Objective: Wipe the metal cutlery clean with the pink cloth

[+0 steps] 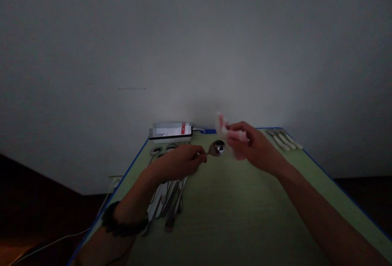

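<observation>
A metal spoon (217, 148) is pinched in my left hand (185, 160), its shiny bowl pointing right and its handle mostly hidden by the fingers. My right hand (257, 147) grips a pink and white cloth (237, 137), partly blurred, just right of the spoon's bowl. Whether cloth and spoon touch I cannot tell. Beneath my left forearm lies a pile of metal cutlery (171, 202), partly covered by the hand and wrist.
Several white-handled pieces of cutlery (284, 140) lie at the table's far right corner. A phone (170, 131) leans at the back left, a white cable (199, 130) beside it. The green table (239, 213) has a blue edge and meets a grey wall (196, 53).
</observation>
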Motion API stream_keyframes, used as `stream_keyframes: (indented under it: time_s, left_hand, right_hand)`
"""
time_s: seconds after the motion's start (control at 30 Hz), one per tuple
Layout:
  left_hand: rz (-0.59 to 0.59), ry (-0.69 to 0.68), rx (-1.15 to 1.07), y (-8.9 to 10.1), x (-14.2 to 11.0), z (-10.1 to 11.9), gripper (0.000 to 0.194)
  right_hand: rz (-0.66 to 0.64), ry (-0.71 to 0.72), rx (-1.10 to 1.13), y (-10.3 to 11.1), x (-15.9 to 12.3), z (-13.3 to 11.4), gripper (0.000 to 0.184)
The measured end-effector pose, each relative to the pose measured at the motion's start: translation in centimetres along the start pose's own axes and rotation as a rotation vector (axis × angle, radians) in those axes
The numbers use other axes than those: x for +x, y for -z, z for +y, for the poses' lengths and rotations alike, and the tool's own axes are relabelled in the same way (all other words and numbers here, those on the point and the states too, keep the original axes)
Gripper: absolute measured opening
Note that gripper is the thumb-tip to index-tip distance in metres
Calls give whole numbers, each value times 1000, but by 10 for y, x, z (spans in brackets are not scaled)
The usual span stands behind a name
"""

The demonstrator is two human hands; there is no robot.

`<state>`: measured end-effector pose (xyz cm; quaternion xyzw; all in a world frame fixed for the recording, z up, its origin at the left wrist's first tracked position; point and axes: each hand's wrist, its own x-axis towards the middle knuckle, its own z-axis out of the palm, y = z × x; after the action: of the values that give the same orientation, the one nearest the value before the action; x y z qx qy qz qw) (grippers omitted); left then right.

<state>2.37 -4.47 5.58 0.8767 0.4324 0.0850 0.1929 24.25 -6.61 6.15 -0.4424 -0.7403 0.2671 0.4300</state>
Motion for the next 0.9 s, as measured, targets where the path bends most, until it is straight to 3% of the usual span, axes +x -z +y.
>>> stream_keyframes:
  time_s: [0.1, 0.23, 0.33, 0.43, 0.6, 0.73, 0.8, 0.9]
  left_hand:
    - [-10, -72, 22, -3, 2, -1, 26]
    - [-9, -83, 109, -3, 0, 1, 27]
    - [-1, -82, 174, -1, -3, 9, 30]
    - [-19, -103, 227, 0, -7, 19, 36]
    - [-49, -125, 314, -2, -10, 26, 35]
    - [-63, -146, 267, 4, -10, 25, 34]
    - [-58, -157, 229, 11, -11, 22, 34]
    - [17, -157, 177, 17, -8, 18, 33]
  right_hand:
    - [-251, 128, -92, -10, -5, -11, 23]
    - [-179, 93, -226, -13, -6, -5, 25]
    - [-142, 168, -385, -17, -5, 5, 35]
    - [-206, 210, -478, -21, -5, 11, 37]
    - [-374, 64, -529, -19, -3, 17, 30]
    - [-482, 87, -434, -9, 2, 21, 25]
    - [-467, 73, -307, -5, 4, 21, 25]
    - [-279, 9, -155, -7, 5, 19, 28]
